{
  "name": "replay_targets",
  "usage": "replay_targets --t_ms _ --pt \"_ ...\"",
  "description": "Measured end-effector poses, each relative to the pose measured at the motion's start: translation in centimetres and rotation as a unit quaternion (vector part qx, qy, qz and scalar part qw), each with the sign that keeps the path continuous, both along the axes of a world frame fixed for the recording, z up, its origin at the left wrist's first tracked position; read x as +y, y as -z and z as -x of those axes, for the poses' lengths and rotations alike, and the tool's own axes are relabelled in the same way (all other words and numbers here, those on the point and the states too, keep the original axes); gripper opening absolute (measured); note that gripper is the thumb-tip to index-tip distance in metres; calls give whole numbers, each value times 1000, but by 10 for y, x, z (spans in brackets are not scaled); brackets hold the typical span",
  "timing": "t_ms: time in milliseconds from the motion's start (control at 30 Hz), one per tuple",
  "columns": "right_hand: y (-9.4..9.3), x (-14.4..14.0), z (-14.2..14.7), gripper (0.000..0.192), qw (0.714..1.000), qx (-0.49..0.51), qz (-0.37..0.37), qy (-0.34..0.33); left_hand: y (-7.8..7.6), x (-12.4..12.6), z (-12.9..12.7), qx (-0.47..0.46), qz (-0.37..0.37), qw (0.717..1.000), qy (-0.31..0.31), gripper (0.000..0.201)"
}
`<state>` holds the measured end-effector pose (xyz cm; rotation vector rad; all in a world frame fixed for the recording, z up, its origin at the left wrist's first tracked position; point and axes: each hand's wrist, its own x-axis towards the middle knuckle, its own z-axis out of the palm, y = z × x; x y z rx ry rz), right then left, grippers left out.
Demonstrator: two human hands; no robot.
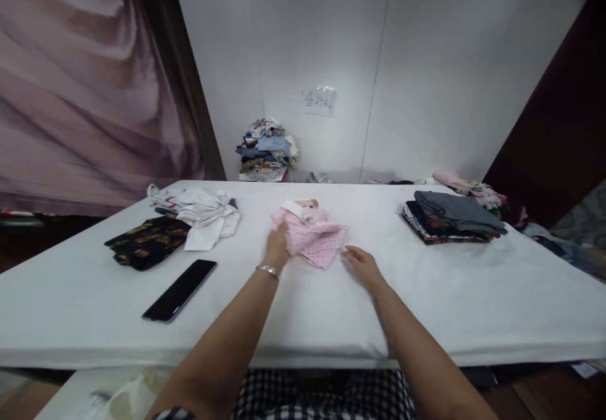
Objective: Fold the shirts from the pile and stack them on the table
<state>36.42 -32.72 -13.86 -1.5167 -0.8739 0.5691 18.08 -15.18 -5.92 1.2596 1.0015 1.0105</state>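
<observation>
Head view shows us both of our hands out over the white bench point(426, 306). Our left hand point(277, 246), with a metal bracelet point(269, 271) at the wrist, grips the near left edge of a small pink dotted garment point(315, 237), fingers closed into the cloth. Our right hand point(362, 263) lies open and flat on the bench just beside the garment's right corner; we cannot tell whether it touches the fabric. The garment sits bunched at the middle of the bench, a white collar at its far end. To the left lie a black phone point(180, 290), a dark patterned cloth point(144, 243) and a crumpled white garment point(206, 218). On the right is a folded stack point(449, 218) with a grey piece on top. A heap of clothes point(267, 150) lies against the far wall.
</observation>
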Motion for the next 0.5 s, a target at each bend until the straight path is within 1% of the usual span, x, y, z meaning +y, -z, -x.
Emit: replay_targets --t_ms 67,100,167,233,300,367,500 --pt "0 0 -1 49 1000 11 8 4 -2 17 25 -80 62 993 -52 40" --pt "0 0 -1 49 1000 12 10 5 -1 21 38 -119 92 986 -70 41" --pt "0 -1 -2 48 1000 14 13 10 7 23 58 -191 156 965 -92 40" --pt "1 -1 -3 48 1000 17 17 19 19 19 70 -251 211 939 -99 40" --pt "1 -2 -3 48 999 17 23 25 30 14 75 -291 244 920 -102 40" --pt "1 -3 -1 48 999 8 26 30 39 12 75 -320 263 904 -102 40" --pt "-1 -4 1 45 999 -8 28 35 47 13 75 -367 280 882 -97 40"
